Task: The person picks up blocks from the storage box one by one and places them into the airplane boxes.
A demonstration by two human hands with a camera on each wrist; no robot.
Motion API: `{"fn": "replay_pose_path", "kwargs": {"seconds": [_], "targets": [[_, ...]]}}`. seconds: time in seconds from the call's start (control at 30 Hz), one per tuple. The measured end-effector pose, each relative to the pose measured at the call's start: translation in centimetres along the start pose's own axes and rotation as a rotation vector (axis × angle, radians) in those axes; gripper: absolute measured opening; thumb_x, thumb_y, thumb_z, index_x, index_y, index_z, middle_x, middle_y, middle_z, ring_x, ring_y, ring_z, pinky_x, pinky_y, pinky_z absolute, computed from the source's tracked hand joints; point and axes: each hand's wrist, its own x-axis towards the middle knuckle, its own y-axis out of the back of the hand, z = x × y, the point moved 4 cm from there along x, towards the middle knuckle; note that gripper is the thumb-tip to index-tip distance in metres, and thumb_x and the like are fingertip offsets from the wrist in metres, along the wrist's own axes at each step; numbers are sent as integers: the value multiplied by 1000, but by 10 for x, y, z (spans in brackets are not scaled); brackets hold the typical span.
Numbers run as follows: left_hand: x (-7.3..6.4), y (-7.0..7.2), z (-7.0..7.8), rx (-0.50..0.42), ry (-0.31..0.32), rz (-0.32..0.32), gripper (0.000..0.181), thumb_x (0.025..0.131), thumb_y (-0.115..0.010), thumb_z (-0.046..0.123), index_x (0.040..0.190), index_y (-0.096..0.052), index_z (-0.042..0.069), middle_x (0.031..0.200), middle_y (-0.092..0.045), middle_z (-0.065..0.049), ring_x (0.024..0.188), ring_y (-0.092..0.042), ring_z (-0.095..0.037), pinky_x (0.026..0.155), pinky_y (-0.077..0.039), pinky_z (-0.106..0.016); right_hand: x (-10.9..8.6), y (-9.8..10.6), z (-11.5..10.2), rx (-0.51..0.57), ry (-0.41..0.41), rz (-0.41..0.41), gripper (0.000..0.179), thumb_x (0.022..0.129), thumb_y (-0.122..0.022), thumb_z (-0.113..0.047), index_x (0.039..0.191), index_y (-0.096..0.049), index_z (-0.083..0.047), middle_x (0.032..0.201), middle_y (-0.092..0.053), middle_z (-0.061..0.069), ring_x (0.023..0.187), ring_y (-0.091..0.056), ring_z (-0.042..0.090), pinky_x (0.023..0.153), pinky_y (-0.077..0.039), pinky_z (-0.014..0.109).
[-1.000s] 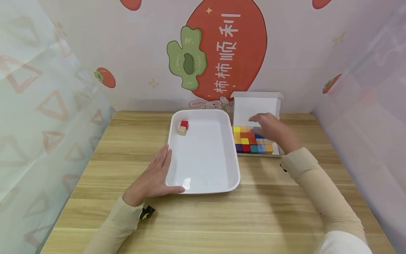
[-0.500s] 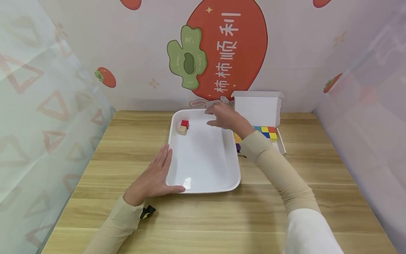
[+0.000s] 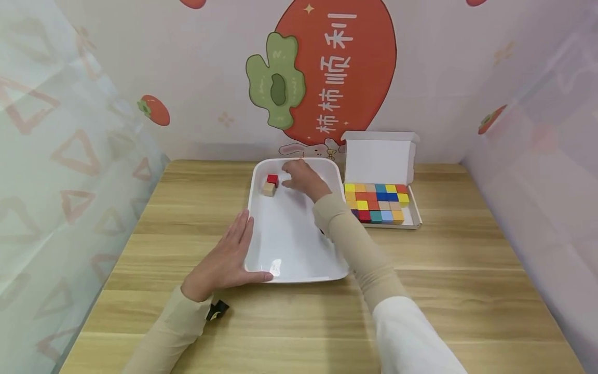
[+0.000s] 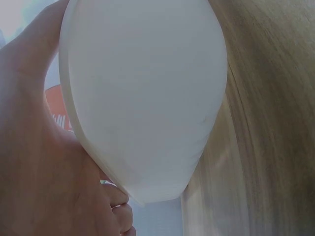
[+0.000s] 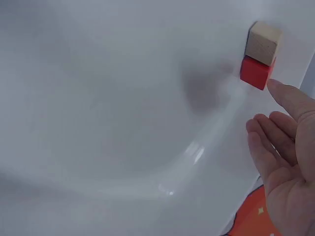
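A white tray (image 3: 289, 244) lies on the wooden table. Inside, near its far left corner, a red cube (image 3: 272, 179) and a plain wooden cube (image 3: 268, 190) sit side by side. My left hand (image 3: 224, 259) rests against the tray's near left corner, fingers straight along the side and thumb on the front rim. Over the tray's far end is my right hand (image 3: 304, 179), just right of the two cubes. The right wrist view shows that hand (image 5: 290, 157) holding nothing, with its thumb tip close beside the red cube (image 5: 255, 73).
Right of the tray stands an open white cardboard box (image 3: 378, 161), its lid raised against the wall. Rows of coloured cubes (image 3: 374, 200) fill most of it. Printed sheets enclose the table (image 3: 448, 291) at the back and both sides.
My right hand has come left from over the cube box, across the tray, to beside the red and plain cubes. The left hand stays at the tray's corner.
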Motion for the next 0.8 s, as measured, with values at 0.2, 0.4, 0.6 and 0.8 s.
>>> {"fn": "replay_pose_path", "kwargs": {"seconds": [0.2, 0.4, 0.6, 0.8], "targets": [[1, 0, 2, -8, -27, 17, 141, 77, -72, 83, 167, -7, -4, 178, 6, -20, 167, 1, -39, 133, -16, -60, 15, -19, 0, 73, -54, 36, 45, 97, -78, -14, 139, -65, -3, 136, -66, 14, 130, -55, 29, 123, -45, 43], [1, 0, 5, -11, -41, 17, 141, 77, -73, 81, 167, -7, -5, 178, 6, -22, 167, 1, -39, 134, -16, -59, 20, -26, -3, 51, -50, 62, 28, 98, -75, -9, 125, -72, -2, 117, -69, 13, 112, -57, 28, 110, -52, 38], [0, 1, 5, -8, -35, 16, 141, 77, -73, 81, 167, -7, -5, 178, 5, -22, 167, 0, -39, 134, -16, -59, 17, -23, -5, 95, -18, 87, 21, 99, -73, -6, 119, -74, -2, 111, -70, 12, 106, -58, 27, 105, -55, 38], [0, 1, 3, -3, -21, 4, 141, 77, -73, 81, 167, -6, -5, 178, 7, -21, 167, 1, -39, 134, -16, -59, 9, 1, -5, 72, 22, 95, 27, 96, -78, -9, 122, -75, -3, 113, -72, 12, 108, -60, 26, 105, -57, 37]]}}
